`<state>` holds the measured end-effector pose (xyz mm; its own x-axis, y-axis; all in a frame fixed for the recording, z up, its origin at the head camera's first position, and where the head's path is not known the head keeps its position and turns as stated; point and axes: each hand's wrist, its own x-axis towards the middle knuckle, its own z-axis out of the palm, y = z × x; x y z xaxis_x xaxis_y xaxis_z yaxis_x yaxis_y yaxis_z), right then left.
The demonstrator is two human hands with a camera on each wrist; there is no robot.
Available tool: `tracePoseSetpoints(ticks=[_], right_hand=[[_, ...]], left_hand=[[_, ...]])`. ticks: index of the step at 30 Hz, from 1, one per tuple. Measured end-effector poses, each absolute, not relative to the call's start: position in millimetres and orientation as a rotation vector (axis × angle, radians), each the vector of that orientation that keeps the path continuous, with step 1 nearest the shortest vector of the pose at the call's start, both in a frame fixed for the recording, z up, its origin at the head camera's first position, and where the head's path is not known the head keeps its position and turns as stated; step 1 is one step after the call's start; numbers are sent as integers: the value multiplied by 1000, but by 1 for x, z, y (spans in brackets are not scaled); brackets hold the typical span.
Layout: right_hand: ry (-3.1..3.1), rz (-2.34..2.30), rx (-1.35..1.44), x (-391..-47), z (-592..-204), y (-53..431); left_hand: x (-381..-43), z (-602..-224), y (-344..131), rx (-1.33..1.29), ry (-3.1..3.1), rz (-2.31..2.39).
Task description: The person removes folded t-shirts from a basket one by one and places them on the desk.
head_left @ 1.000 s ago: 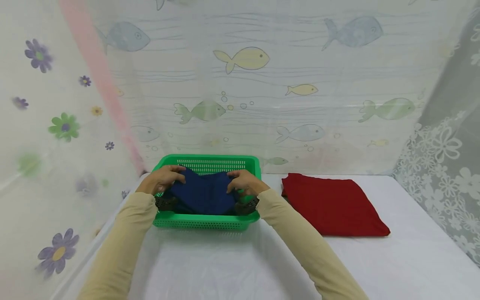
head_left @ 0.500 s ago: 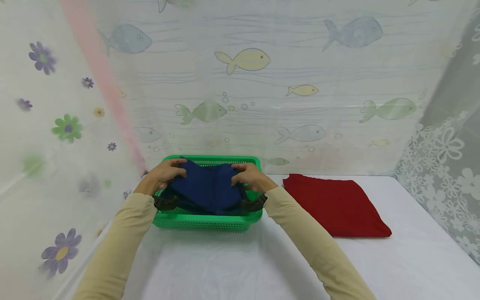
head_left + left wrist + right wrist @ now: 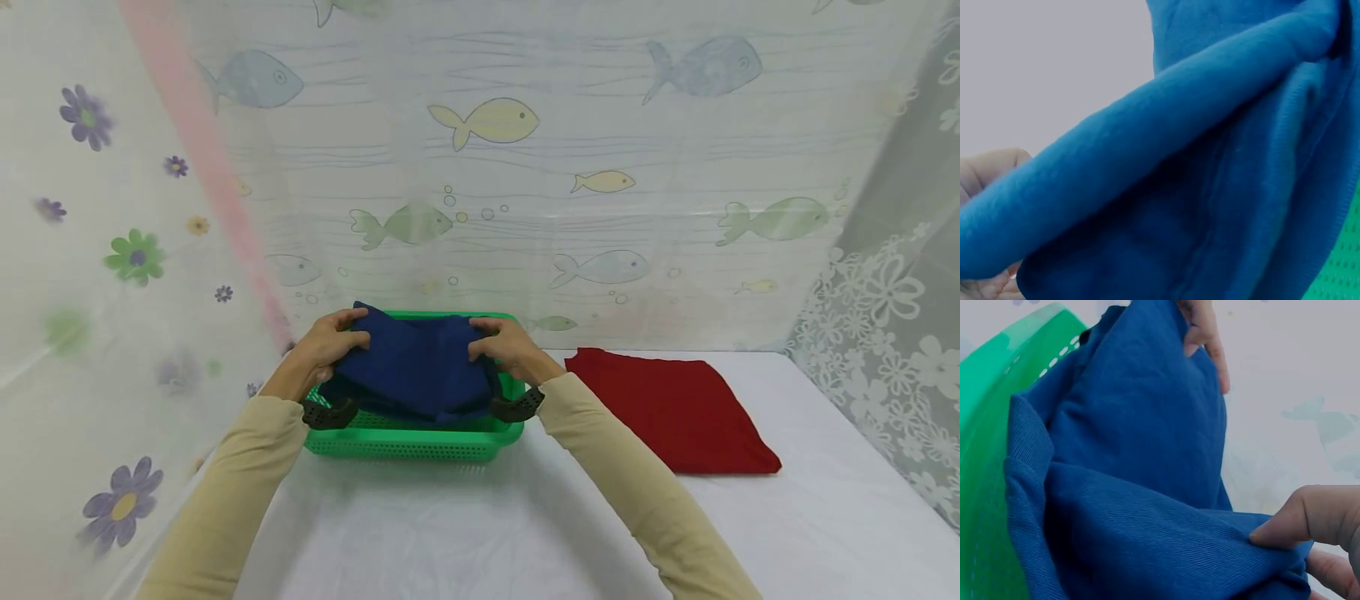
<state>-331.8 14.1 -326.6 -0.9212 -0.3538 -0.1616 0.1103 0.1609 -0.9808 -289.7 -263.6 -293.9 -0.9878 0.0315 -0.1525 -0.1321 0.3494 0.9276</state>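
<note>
A folded navy-blue cloth garment (image 3: 420, 362) hangs between both hands over the green basket (image 3: 405, 446). My left hand (image 3: 322, 346) pinches its upper left corner, and my right hand (image 3: 510, 346) pinches the upper right. In the right wrist view, the right thumb (image 3: 1285, 528) presses on the blue garment (image 3: 1141, 425), with fingers behind it. The left wrist view shows hanging layers and a stitched seam of the garment (image 3: 1210, 156), which hides most of the left hand (image 3: 994, 172). What lies beneath the garment in the basket is mostly hidden.
A folded red cloth (image 3: 675, 417) lies flat on the white-covered table (image 3: 420, 533), right of the basket. Behind stands a sheet printed with fish (image 3: 487, 208). A flowered sheet (image 3: 112, 333) borders the left side, and a lace-patterned one (image 3: 892, 292) the right.
Both hands have raised the blue garment upward from inside the basket and moved slightly apart. More of the basket's inner front now shows below it. The red cloth has stayed put.
</note>
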Motion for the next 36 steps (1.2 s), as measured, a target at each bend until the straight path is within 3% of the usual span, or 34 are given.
tracePoseSetpoints(ticks=[36], right_hand=[[2164, -1923, -368, -284, -292, 85]], left_hand=[[-237, -279, -231, 73, 2217, 2154]])
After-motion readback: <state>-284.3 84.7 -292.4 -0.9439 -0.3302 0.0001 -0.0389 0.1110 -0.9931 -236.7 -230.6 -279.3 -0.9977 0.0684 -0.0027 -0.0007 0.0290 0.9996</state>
